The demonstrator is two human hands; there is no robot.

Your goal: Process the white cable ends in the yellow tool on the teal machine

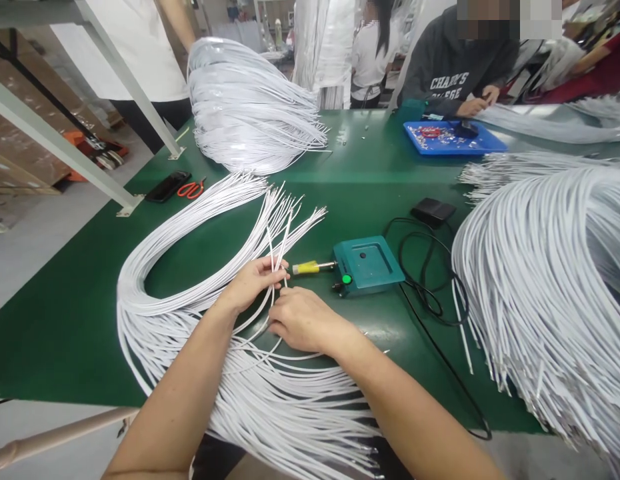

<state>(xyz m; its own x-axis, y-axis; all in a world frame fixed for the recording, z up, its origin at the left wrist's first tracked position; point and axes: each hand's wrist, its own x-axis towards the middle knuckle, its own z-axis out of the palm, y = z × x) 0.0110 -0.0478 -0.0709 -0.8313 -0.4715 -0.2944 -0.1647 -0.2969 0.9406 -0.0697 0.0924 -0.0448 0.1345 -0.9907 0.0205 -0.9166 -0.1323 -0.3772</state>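
Note:
My left hand (255, 281) pinches a few thin white wires (283, 233) near their free ends, fingers closed around them. My right hand (303, 319) lies just beside it, fingers curled down onto the same strands where they bend. Both hands rest over a large looped bundle of white wires (155, 267) spread on the green table (65, 320). A small teal box with a green light (367, 265) sits just right of my hands, with a yellow-handled tip (310, 267) pointing toward them.
A big heap of white wires (550, 280) fills the right side, another pile (250, 107) lies at the back. Black cable (430, 293), black pedal (433, 211), red scissors (191, 189), a phone (167, 186) and a blue tray (453, 138) are on the table. Other people work at the far side.

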